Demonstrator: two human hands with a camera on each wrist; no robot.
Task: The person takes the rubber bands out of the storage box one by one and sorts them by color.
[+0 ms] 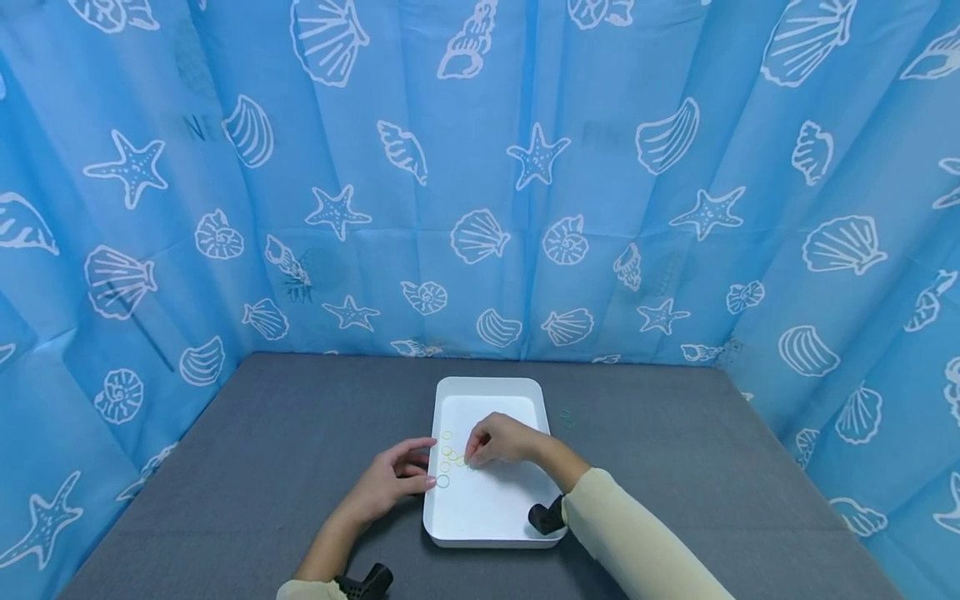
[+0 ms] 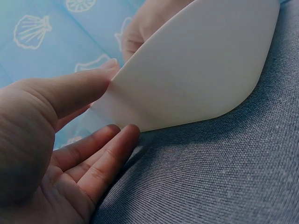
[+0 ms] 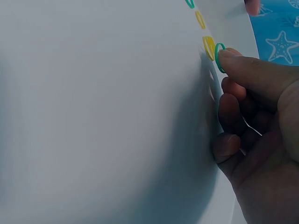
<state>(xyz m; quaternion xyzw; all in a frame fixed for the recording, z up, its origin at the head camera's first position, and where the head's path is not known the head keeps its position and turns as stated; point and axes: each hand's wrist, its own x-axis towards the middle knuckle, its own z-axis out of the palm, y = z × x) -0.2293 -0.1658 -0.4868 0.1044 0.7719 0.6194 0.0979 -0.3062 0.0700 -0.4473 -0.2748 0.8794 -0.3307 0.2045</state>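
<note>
A shallow white tray lies on the table, its long sides running away from me. My left hand holds its left edge; in the left wrist view the thumb lies at the rim and the other fingertips touch low on the outer wall. Over the tray, my right hand pinches a thin green rubber band between thumb and forefinger. Close by on the tray floor are yellow rubber bands, in a row along the left side. Another green rubber band lies at the row's near end.
Two dark green bands lie on the grey tablecloth just right of the tray. A blue curtain with white shells and starfish hangs behind the table and along both sides. Black wrist cameras sit on both forearms.
</note>
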